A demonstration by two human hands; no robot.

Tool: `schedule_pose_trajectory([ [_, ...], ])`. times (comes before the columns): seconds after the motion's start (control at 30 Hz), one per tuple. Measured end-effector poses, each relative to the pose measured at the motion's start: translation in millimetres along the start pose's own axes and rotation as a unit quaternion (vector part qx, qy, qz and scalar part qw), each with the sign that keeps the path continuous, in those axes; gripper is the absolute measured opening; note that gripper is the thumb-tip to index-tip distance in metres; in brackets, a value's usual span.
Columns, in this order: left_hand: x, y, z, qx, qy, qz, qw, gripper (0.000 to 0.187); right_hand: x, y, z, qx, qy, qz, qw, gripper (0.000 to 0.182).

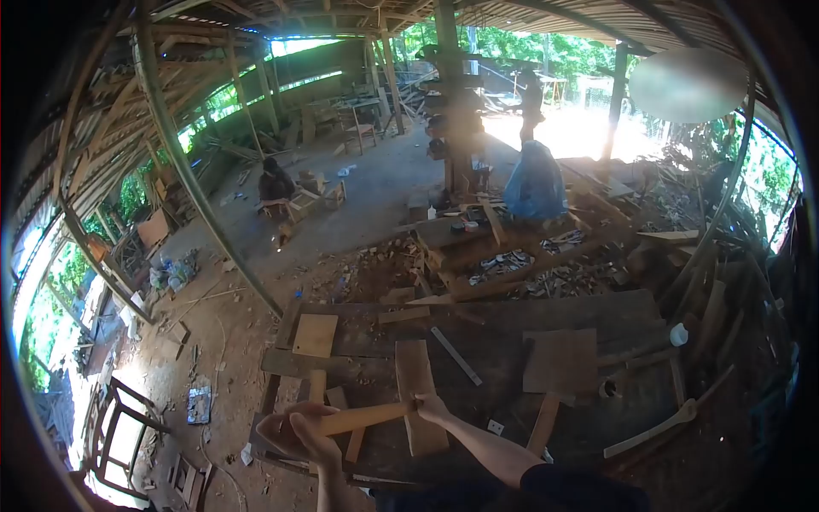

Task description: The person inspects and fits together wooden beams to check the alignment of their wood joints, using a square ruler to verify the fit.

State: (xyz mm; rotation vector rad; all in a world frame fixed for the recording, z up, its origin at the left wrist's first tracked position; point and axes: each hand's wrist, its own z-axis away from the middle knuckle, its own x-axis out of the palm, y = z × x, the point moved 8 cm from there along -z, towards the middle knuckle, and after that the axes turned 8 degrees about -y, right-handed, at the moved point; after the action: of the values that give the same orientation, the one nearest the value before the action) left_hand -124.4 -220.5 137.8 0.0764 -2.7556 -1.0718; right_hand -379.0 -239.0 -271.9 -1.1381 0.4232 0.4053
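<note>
A pale wooden strip (367, 416) is held roughly level above the workbench (486, 358). Its left end rests in my left hand (307, 433), the thumb on the near side and the fingers reaching behind. My right hand (433, 410) is closed at the strip's other end, its fingertips pinched together. Behind that end lies a wider wooden board (415, 367), partly covered by the strip and hand. A metal ruler (456, 356) lies on the bench just right of this board. Beneath the strip, other narrow wood pieces (354, 445) show in part.
A square wood panel (315, 334) lies at the bench's back left, a larger brown panel (560, 361) at the right. A curved wood piece (653, 429) lies at the right edge. A chair frame (124, 435) stands lower left; a slanting post (200, 183) rises beyond the bench. Another person (275, 181) sits farther off.
</note>
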Motion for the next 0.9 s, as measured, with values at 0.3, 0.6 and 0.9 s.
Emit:
schedule_pose_trajectory([
  [0.3,-15.2,-27.1,0.5,-0.099,0.031,0.051,0.993,0.029,1.4,-6.0,7.4,-0.168,0.074,-0.227,0.956,0.037],
  [0.6,-41.5,-53.1,0.9,-0.091,0.029,-0.001,0.995,0.038,-10.1,-61.9,44.5,-0.101,0.042,-0.067,0.992,0.035],
  [0.9,-39.9,-39.0,-14.4,-0.041,0.059,0.017,0.997,0.041,-5.3,-39.1,5.9,-0.072,0.004,-0.04,0.997,0.026],
])
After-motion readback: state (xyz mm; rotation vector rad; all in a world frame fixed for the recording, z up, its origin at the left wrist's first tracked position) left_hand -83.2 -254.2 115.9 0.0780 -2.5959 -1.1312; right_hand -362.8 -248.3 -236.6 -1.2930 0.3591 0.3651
